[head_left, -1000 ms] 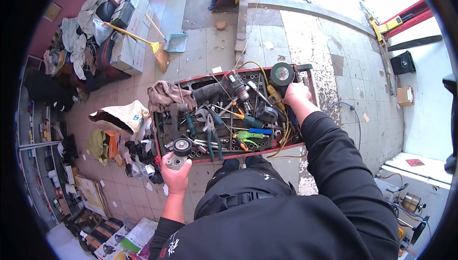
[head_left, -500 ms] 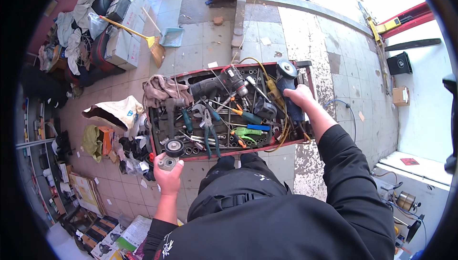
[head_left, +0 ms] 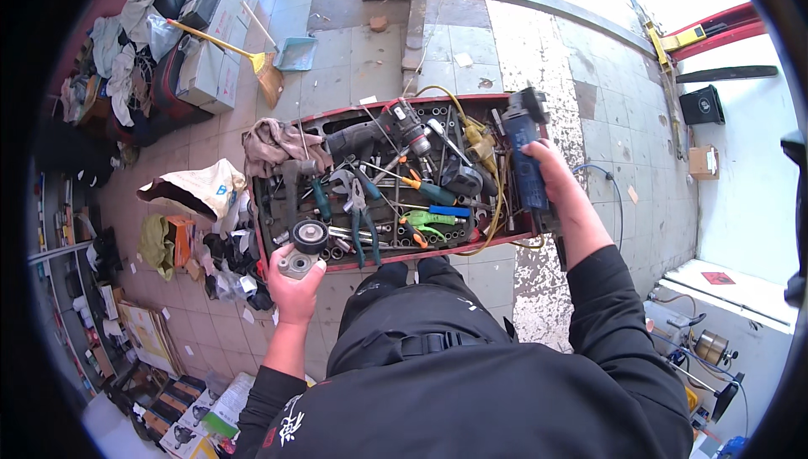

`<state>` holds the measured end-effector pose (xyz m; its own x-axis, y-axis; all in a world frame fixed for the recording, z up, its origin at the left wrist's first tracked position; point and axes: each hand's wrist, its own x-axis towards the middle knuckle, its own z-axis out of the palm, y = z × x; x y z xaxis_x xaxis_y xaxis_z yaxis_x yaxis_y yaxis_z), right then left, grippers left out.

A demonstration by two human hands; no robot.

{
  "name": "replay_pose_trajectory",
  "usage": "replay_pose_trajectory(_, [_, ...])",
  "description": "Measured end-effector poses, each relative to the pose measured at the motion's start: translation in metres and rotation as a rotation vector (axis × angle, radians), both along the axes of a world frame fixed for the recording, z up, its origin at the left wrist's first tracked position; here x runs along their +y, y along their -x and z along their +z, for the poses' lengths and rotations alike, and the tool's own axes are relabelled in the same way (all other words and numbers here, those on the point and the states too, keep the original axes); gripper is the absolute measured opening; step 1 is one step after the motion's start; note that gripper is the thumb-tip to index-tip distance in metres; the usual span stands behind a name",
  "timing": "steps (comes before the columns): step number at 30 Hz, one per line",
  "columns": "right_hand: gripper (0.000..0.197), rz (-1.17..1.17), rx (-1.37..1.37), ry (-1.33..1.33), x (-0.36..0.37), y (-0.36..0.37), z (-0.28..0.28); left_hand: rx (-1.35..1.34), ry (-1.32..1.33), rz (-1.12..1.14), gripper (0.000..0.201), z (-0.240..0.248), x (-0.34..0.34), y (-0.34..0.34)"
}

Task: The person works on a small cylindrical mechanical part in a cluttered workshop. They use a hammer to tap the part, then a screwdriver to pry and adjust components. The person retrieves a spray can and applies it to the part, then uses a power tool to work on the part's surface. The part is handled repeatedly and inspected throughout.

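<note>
My left hand [head_left: 293, 285] is closed on a belt tensioner with a metal body and a black pulley [head_left: 310, 236], held at the near left corner of the tool tray [head_left: 362, 263]. My right hand [head_left: 551, 171] grips a blue angle grinder [head_left: 523, 156] over the tray's right end, its dark head pointing away from me. Inside the tray lie a hammer [head_left: 296, 190], blue-handled pliers [head_left: 360, 222], a cordless impact wrench [head_left: 404, 129], several screwdrivers [head_left: 433, 190], a green air blow gun [head_left: 427, 222] and many sockets. A brown rag [head_left: 278, 146] covers the far left corner.
A cream sack [head_left: 202, 190] and plastic litter [head_left: 227, 270] lie left of the tray. Farther off are a broom [head_left: 268, 76], a blue dustpan [head_left: 296, 53] and boxes [head_left: 206, 76]. A blue hose [head_left: 621, 198] runs along the floor at right, near a cardboard box [head_left: 704, 163].
My right hand has lifted and turned the angle grinder, so its disc no longer faces up at me. The left hand still holds the belt tensioner in nearly the same place.
</note>
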<state>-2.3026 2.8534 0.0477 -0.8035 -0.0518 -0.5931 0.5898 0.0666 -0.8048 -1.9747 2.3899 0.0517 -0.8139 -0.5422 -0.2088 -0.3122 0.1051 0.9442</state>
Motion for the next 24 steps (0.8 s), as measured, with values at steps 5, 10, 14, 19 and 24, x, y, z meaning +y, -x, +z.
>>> replay_pose_trajectory(5, [0.042,0.102,0.11,-0.173,0.022,0.0,0.024,-0.01,-0.008,-0.013,0.059,-0.004,0.0,0.004])
replay_pose_trajectory(10, [0.095,0.308,0.27,-0.933,-0.002,0.005,0.002,-0.037,0.01,-0.029,0.058,-0.004,0.001,0.01])
replay_pose_trajectory(14, [0.084,0.409,0.214,-1.182,-0.046,0.007,-0.02,-0.028,0.061,-0.043,0.058,0.001,0.006,0.016])
replay_pose_trajectory(19, [0.079,0.377,-0.066,-0.869,-0.075,0.027,-0.032,0.012,0.118,-0.049,0.06,0.006,0.011,0.018])
replay_pose_trajectory(24, [0.084,0.201,0.061,-0.94,-0.078,0.016,-0.074,0.01,0.084,-0.033,0.062,-0.003,0.021,0.016])
